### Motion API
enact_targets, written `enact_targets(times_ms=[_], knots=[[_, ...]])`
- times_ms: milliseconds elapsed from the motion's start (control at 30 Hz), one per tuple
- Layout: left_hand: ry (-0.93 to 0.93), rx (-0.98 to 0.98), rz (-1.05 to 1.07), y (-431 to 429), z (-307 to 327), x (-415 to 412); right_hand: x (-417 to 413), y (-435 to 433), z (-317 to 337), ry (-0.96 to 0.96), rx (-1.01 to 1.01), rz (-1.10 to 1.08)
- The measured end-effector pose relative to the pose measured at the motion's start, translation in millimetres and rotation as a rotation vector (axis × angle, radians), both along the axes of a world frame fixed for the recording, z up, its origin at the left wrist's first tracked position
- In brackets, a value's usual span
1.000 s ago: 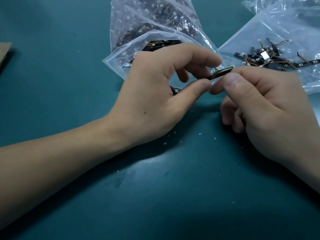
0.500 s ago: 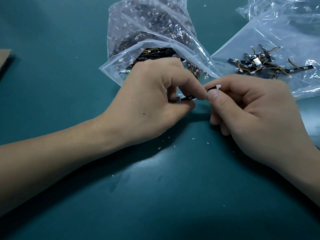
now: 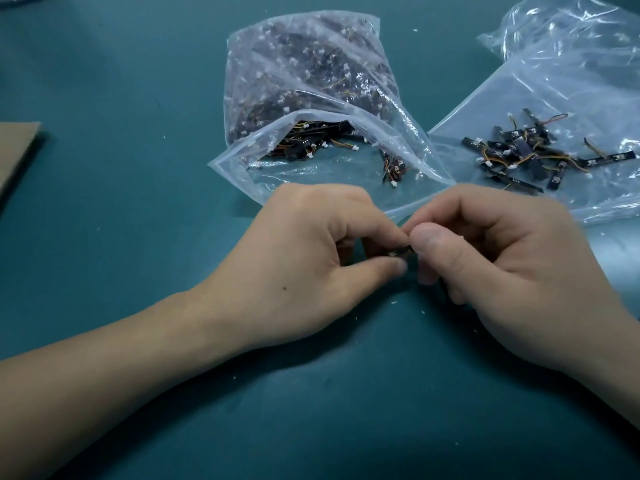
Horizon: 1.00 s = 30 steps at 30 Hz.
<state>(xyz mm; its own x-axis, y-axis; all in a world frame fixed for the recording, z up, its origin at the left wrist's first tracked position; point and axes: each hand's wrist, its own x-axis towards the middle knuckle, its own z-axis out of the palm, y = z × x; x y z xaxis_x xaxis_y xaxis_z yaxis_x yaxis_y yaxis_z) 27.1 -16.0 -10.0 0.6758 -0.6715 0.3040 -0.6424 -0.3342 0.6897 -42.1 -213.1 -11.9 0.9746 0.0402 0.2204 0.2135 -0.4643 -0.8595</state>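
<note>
On the green table [image 3: 114, 209] lie a full bag [image 3: 304, 74] of little parts and another bag [image 3: 561, 84] with a few parts. Just in front of the full bag, my left hand [image 3: 298, 268] and right hand [image 3: 502, 271] both pinch one tiny black strip [image 3: 398, 252] with curled fingers.

small black strip [image 3: 401, 251] mostly hidden between fingers [image 3: 427, 239]
</note>
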Motion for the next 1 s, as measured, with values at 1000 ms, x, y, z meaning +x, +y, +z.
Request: enact_targets(times_ms=[1000], knots=[[0.302, -0.09, -0.05, -2.3, 2.3, 6.6, 2.8, -5.7, -3.1, 0.04, 0.109, 0.031]])
